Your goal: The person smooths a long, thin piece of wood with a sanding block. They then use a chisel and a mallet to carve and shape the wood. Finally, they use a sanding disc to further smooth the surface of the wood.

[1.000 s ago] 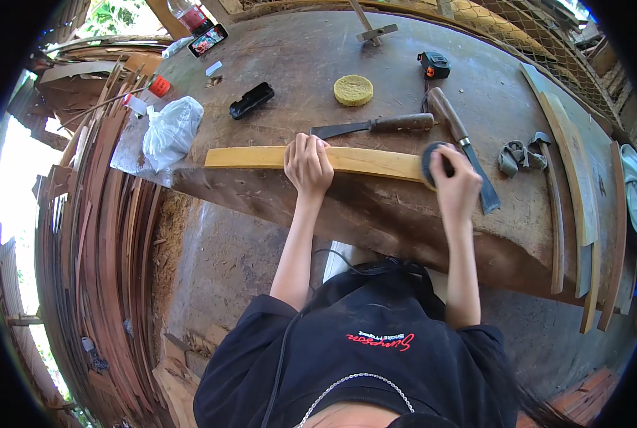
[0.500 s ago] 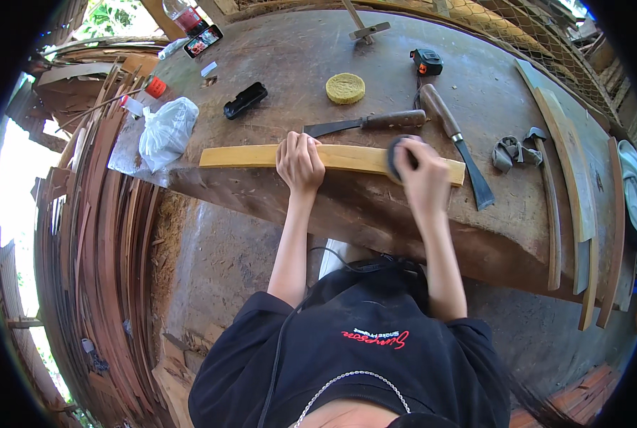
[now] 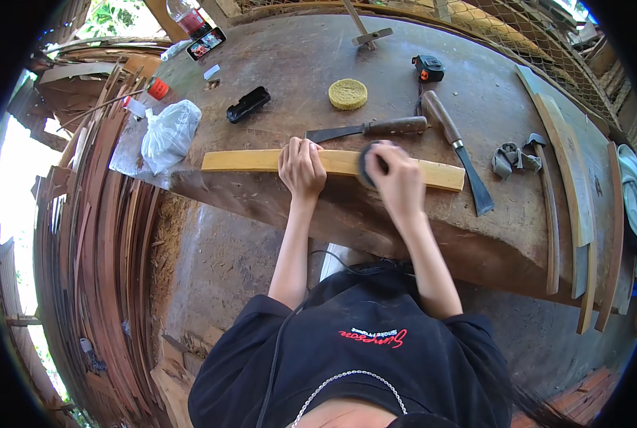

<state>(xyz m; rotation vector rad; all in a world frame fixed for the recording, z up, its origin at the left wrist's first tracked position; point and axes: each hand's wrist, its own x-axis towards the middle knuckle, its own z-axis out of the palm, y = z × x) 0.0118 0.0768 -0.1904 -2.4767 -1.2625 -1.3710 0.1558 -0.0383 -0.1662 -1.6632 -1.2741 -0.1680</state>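
A narrow, pale yellow-brown wooden strip (image 3: 241, 160) lies along the near edge of the workbench. My left hand (image 3: 302, 170) is closed around its middle, holding it against the bench. In my right hand (image 3: 399, 182) is a dark round pad (image 3: 366, 165), pressed on the strip's upper face just right of my left hand. The fingers of the right hand are slightly blurred. Just beyond the strip lies a wooden-handled knife (image 3: 397, 126), its dark blade near my left fingertips. A second broad-bladed knife (image 3: 443, 120) slants past the strip's right end.
On the workbench (image 3: 283, 71) are a yellow round pad (image 3: 347, 94), a black case (image 3: 248, 104), a tape measure (image 3: 428, 68), a marking gauge (image 3: 370, 37), a white plastic bag (image 3: 170, 134) and a hammer (image 3: 546, 207). Long boards (image 3: 571, 171) lie at the right; wooden slats (image 3: 104, 264) are stacked left.
My right hand has slid left along the wooden strip with the dark pad, closer to my left hand. The left hand keeps its grip in the same place.
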